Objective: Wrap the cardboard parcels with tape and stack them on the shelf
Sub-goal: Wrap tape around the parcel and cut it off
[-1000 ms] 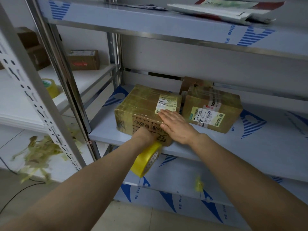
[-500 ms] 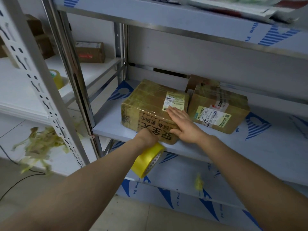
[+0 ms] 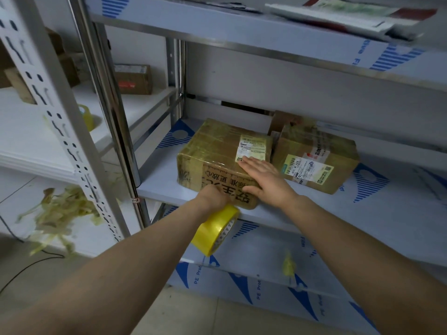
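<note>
A tape-wrapped cardboard parcel [image 3: 212, 151] with a white label lies on the middle shelf [image 3: 362, 213], near its front edge. My right hand [image 3: 263, 177] lies flat on the parcel's top near corner, fingers straight. My left hand [image 3: 212, 198] is against the parcel's front face and grips a yellow tape roll [image 3: 215, 229], which hangs below the shelf edge. A second taped parcel [image 3: 314, 160] sits right beside the first, to its right, with a smaller box [image 3: 283, 119] behind it.
A steel upright [image 3: 113, 117] stands left of the parcels. The left rack holds another tape roll [image 3: 85, 117] and a brown box [image 3: 134, 78]. Torn tape scraps [image 3: 58, 213] lie on the floor at left. Papers [image 3: 338, 13] rest on the upper shelf.
The parcel has slid a little further back onto the shelf under both hands. My view has drawn closer to the shelf.
</note>
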